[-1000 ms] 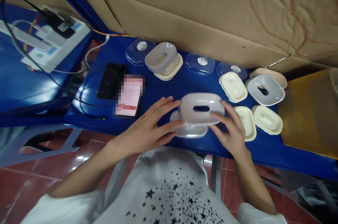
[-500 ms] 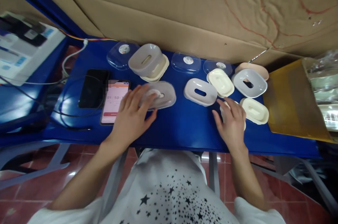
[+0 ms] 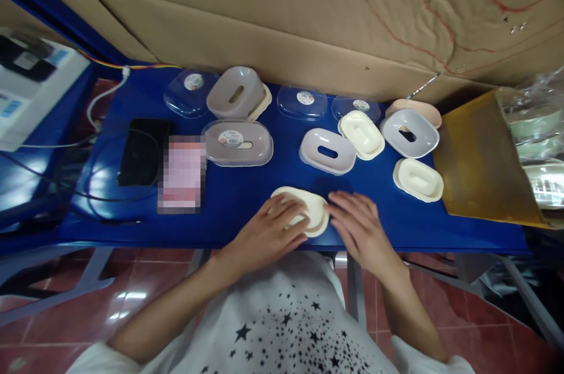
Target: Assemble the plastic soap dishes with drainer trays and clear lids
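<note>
A cream oval soap dish base [image 3: 316,214] lies flat near the table's front edge, partly covered by my left hand [image 3: 279,224]. My left fingers are stretched out over its left half. My right hand [image 3: 359,221] is at its right end, fingers extended and apart from the thumb; whether the tips touch it I cannot tell. Beyond stands a grey oval dish [image 3: 311,154] with a slot in its middle. To the left lies another grey dish [image 3: 220,154] under a clear labelled lid [image 3: 253,136].
Along the back are clear lids [image 3: 288,107], a grey dish on a cream base [image 3: 238,83], and a cream base [image 3: 363,136]. At right are a grey-white dish [image 3: 388,133], a cream base [image 3: 418,179] and a cardboard box [image 3: 471,157]. Phones [image 3: 143,151] and cables are left.
A cream base has come from the right to the front middle, along with my right hand. My left hand has left the lidded grey dish, now further left, and moved right onto the base.
</note>
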Motion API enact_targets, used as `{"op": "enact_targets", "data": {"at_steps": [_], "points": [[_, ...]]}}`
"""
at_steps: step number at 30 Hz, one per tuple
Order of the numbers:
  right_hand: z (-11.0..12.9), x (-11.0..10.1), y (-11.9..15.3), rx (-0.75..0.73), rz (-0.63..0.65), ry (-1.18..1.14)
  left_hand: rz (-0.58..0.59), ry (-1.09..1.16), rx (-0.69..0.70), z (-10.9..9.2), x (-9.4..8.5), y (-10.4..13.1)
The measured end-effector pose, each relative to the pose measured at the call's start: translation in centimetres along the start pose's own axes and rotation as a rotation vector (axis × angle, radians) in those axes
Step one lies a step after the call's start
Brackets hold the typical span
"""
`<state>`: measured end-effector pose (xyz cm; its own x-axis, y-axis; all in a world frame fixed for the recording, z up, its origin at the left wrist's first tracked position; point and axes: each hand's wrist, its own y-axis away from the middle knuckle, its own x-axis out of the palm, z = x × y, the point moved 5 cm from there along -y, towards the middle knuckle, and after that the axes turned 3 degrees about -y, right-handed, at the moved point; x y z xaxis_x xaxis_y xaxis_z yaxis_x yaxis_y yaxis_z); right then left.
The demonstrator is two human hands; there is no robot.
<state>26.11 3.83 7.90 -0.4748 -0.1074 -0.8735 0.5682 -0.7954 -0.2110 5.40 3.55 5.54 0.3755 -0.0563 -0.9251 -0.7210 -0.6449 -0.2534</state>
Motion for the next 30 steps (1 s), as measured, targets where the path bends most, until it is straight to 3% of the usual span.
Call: {"op": "enact_targets", "data": {"at_steps": [4, 7, 11, 14, 16, 19, 21, 27, 30], "points": [[-4.5, 0.4, -4.1, 0.102, -0.124, 0.212, -0.106, -0.055, -0.157, 2.0, -1.0, 2.9], [-6.1, 0.8, -5.5, 0.123, -0.161, 0.208, -0.159, 0.015, -0.234, 2.6, -0.8, 3.9], [-3.9, 0.5, -4.4, 0.028, -0.217, 0.02, -0.294, 0.153, -0.2, 2.4, -0.2, 2.9], [-1.0, 0.5, -2.7, -0.061, -0.159, -0.039, -0.451, 0.12, -0.2, 2.8, -1.1, 2.2], [0.4, 0.8, -1.8, -0.103, -0.104, -0.051, -0.412, 0.058, -0.188, 3.1, -1.7, 2.0], [1.4, 1.6, -1.3, -0.129, -0.02, -0.056, -0.214, 0.012, -0.135, 3.5, -2.0, 2.5], [1.5, 2.2, -1.3, -0.14, 0.029, -0.055, -0.151, 0.021, -0.132, 3.7, -1.9, 3.3], [1.1, 3.1, -2.1, -0.161, 0.078, -0.028, -0.198, 0.104, -0.202, 4.3, -1.5, 4.6], [0.8, 3.4, -2.4, -0.18, 0.074, 0.005, -0.165, 0.133, -0.24, 4.6, -1.2, 4.4]]}}
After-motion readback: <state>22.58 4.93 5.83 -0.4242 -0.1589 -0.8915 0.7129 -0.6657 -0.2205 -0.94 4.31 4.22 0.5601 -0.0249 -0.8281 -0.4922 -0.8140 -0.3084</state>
